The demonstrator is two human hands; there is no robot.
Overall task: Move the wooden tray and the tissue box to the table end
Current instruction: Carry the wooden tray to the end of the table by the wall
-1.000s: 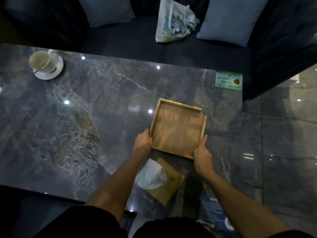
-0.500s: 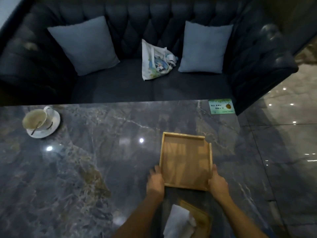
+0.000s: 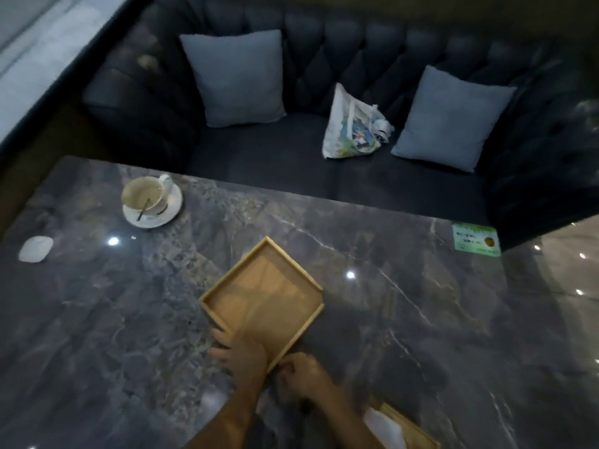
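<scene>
The wooden tray (image 3: 262, 299) lay on the dark marbled counter (image 3: 405, 319), turned so one corner pointed toward the sofa (image 3: 291, 163), and nothing sat inside it. Both hands met at its near corner. The left hand (image 3: 241, 350) lay over that corner, fingers spread flat along the tray's left rim and onto the counter, its grip open rather than clenched. The right hand (image 3: 304, 375) was curled at the same corner, fingers bent against the tray's outer edge; blur kept me from telling whether that grip had closed on the rim or only pressed against it.

The tissue box (image 3: 405, 427), also wooden, stood at the bottom edge of the view, just right of the right forearm, with a white tissue (image 3: 384, 427) sticking out of its top. It sat apart from the tray.

Toward the far left of the counter a cup (image 3: 146, 194) rested on a saucer (image 3: 152, 209), emptied to a pale residue, with a thin spoon or stick leaning inside it. A green card (image 3: 475, 244) lay at the far right corner. On the sofa a printed tote bag (image 3: 353, 128) slumped between two grey cushions.
</scene>
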